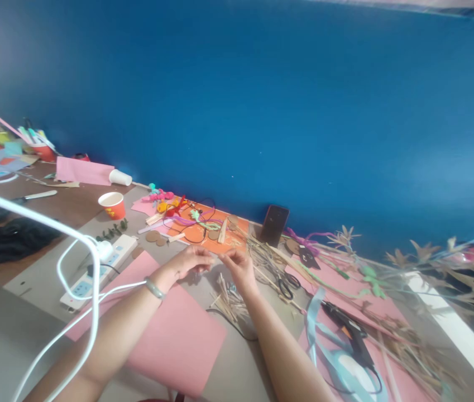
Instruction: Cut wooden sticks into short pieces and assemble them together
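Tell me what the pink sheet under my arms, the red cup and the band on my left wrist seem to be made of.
Pink sheet: likely paper or thin card, matte, flat with straight edges.
Red cup: probably disposable paper, white inside, rolled rim.
Band: smooth, pale, slightly glossy, maybe stone or plastic; too small to tell.

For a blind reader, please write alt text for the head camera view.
The left hand and right hand almost meet at the fingertips above a grey table, between a pink paper sheet and a pile of pale straw strips. Nearby lie a white power strip, a red paper cup, a black glue gun and an orange paper sheet, before a blue wall.
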`<state>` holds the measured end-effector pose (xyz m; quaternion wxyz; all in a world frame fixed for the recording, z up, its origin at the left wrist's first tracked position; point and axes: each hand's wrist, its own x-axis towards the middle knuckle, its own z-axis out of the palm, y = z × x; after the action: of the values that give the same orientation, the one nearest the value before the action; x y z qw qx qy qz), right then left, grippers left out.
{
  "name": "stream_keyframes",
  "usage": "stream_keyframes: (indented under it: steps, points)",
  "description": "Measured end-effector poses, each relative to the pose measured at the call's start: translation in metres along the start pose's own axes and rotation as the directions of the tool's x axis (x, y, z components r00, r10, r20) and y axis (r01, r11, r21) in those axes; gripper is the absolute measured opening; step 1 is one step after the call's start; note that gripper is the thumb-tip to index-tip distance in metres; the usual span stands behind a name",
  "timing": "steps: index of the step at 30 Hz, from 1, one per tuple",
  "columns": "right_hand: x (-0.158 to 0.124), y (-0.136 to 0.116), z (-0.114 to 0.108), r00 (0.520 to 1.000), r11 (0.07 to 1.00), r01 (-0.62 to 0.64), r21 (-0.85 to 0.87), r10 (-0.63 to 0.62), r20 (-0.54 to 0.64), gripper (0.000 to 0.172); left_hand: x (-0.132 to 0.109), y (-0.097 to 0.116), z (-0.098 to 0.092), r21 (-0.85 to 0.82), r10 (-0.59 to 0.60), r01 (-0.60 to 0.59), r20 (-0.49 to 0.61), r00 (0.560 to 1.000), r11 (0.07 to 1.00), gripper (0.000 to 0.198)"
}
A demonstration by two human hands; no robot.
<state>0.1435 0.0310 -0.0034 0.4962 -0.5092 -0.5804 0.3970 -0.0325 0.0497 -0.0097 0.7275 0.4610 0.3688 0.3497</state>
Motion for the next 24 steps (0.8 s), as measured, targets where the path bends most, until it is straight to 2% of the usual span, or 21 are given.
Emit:
stream_keyframes:
  steps: [3,5,7,9,11,13,16,20,24]
  points:
    - [-0.0016,0.0004,0.0017,1.0,0.999,0.03,-0.036,-0.03,0.002,0.028,0.0017,-0.0011,-0.002,-0.156,-0.041,0.039,-0.006,0.999,0.987,0.028]
    - [-0.0036,-0.0003,0.0036,0.992,0.982,0.123,-0.143,-0.124,0.002,0.027,0.0029,-0.0013,-0.0027,-0.254,-0.081,0.068,-0.04,0.996,0.965,0.027]
    - [-0.0057,-0.0011,0.0058,0.964,0.92,0.259,-0.295,-0.264,0.021,0.024,0.0036,-0.0012,-0.0027,-0.316,-0.108,0.081,-0.068,0.992,0.945,0.027]
    - [-0.0076,-0.0017,0.0076,0.911,0.805,0.396,-0.442,-0.405,0.079,0.021,0.004,-0.0013,-0.0019,-0.313,-0.101,0.071,-0.083,0.991,0.947,0.028]
    - [-0.0089,-0.0017,0.0083,0.85,0.669,0.504,-0.546,-0.495,0.177,0.02,0.0042,-0.0024,-0.0004,-0.258,-0.071,0.045,-0.091,0.993,0.965,0.029]
    - [-0.0095,-0.0016,0.0078,0.798,0.543,0.577,-0.61,-0.535,0.277,0.021,0.0044,-0.0042,0.002,-0.161,-0.022,0.006,-0.101,0.995,0.987,0.03]
    - [-0.0099,-0.0013,0.0055,0.761,0.427,0.616,-0.662,-0.541,0.358,0.023,0.0036,-0.0061,0.0057,0.044,0.08,-0.075,-0.134,0.988,0.996,0.034]
    - [-0.0098,-0.0005,0.0031,0.76,0.424,0.618,-0.662,-0.536,0.367,0.025,0.0008,-0.004,0.0068,0.273,0.202,-0.174,-0.077,0.976,0.946,0.036]
    - [-0.0088,0.0024,0.0016,0.762,0.459,0.616,-0.64,-0.552,0.338,0.023,0.0004,-0.0039,0.0028,0.354,0.243,-0.222,-0.017,0.97,0.909,0.033]
